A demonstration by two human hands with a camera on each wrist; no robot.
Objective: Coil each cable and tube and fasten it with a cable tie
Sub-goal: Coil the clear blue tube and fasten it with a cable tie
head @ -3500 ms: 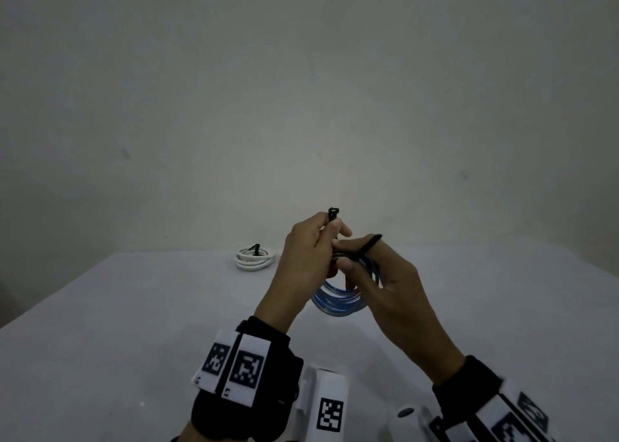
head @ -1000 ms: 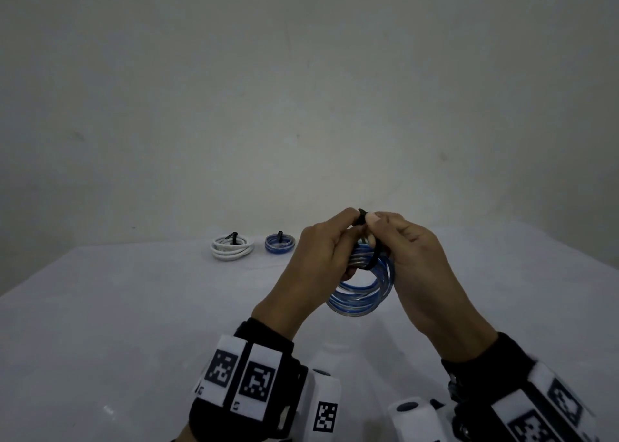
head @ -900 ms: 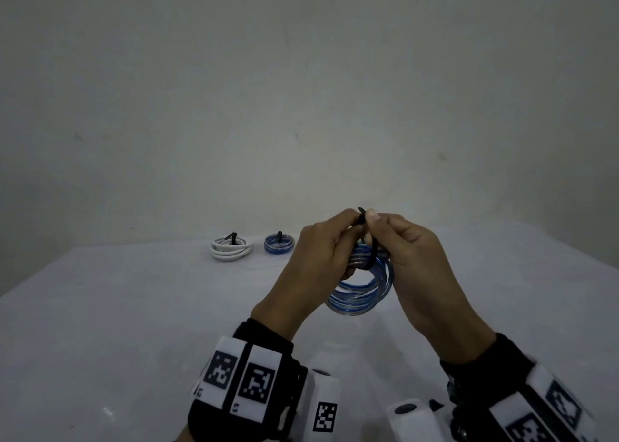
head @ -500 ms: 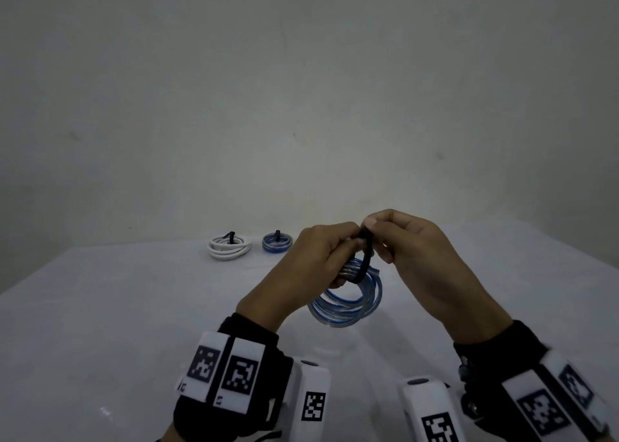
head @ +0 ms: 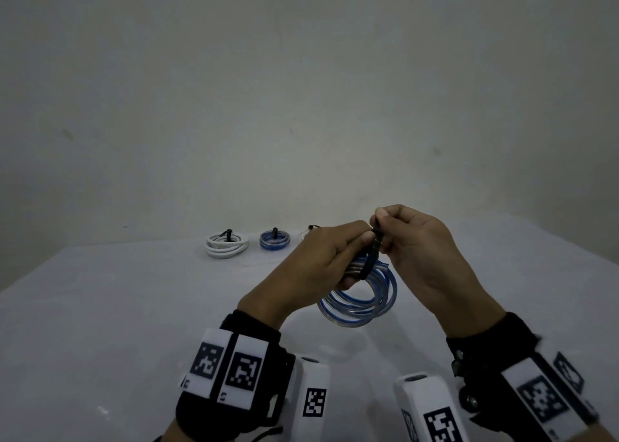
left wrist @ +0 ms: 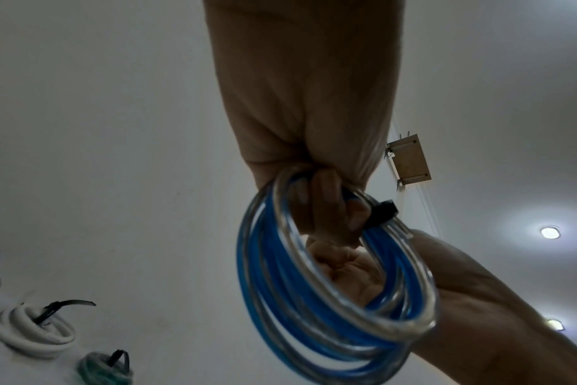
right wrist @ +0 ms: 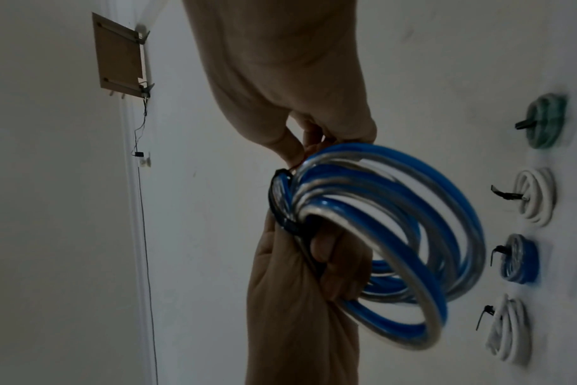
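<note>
Above white table (head: 100,307): left hand (head: 321,261) round blue-and-clear coil (head: 361,301), right hand (head: 415,250) pinching black tie (head: 373,254) (tip hidden).

White table (head: 100,307); at its far edge, tied white coil (head: 227,244) beside tied blue coil (head: 274,240)

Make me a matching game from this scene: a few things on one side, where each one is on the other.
Things:
1. blue and clear tube coil
2. black cable tie
3. white cable coil
4. small blue coil

Places:
a. wrapped round the coil that is held
b. on the table, farther left
c. held up in the left hand
d. on the table, just right of the white one

Pairs: 1-c, 2-a, 3-b, 4-d
</note>
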